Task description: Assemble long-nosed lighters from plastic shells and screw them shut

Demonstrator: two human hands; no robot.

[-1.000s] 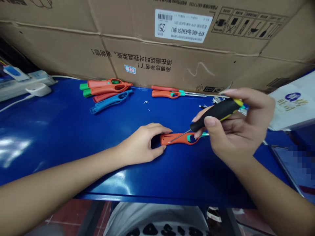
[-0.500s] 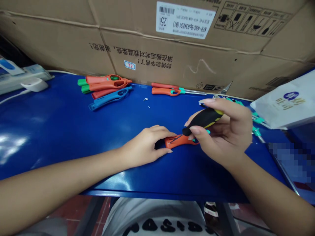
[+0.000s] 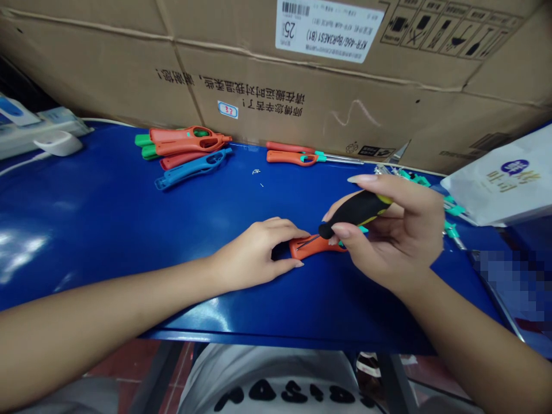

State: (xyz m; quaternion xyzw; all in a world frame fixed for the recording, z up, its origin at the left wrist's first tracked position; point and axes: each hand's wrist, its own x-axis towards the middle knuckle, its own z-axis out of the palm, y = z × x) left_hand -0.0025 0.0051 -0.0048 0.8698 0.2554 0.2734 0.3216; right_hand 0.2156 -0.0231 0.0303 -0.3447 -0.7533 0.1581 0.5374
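Observation:
An orange lighter (image 3: 317, 244) lies on the blue table, its handle end toward my left hand (image 3: 259, 250). The thumb and index finger of that hand pinch the handle's end from both sides. My right hand (image 3: 394, 224) grips a screwdriver (image 3: 356, 214) with a black and yellow handle, held at a slant. Its thin shaft runs down to the left, and the tip meets the lighter's handle near the left end. The right hand hides the lighter's far end; a bit of turquoise shows beside the fingers.
Orange, red, green and blue lighter shells (image 3: 190, 150) lie piled at the back left. Two long-nosed lighters (image 3: 297, 156) rest against the large cardboard box (image 3: 241, 69). Turquoise and metal parts (image 3: 452, 230) and a white bag (image 3: 495, 184) are at right. A white device (image 3: 58, 142) sits left.
The view has shifted very slightly. Both hands, the screwdriver and the orange lighter keep nearly the same places, with the tip still on the handle.

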